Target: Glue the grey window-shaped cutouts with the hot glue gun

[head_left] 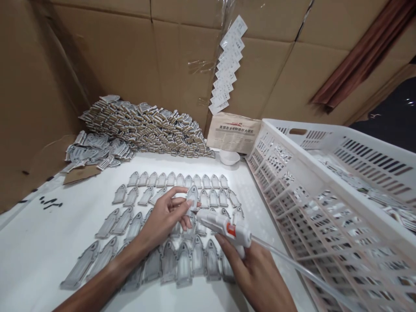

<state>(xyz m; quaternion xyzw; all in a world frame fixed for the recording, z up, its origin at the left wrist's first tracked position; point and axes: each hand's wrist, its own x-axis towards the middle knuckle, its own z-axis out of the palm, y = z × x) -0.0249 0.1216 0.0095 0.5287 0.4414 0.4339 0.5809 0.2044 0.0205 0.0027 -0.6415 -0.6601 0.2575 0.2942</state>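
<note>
Head view: I see the left hand [165,216] raised over the white table [32,247], its thumb and fingers pinched on one small grey arch-shaped piece [192,195], held upright just above the laid-out rows of like pieces [182,260]. The right hand [256,273] is wrapped around the grip of a white glue gun [224,226], fingers closed on it; the nozzle points left and sits just beside the held piece. A clear glue stick [292,264] runs back from the gun toward the lower right. Behind the rows lies a stacked heap of pieces [143,125] against the cardboard wall [123,52]. A white slotted crate [325,195] stands to the right, near a small white bowl [229,157].
</note>
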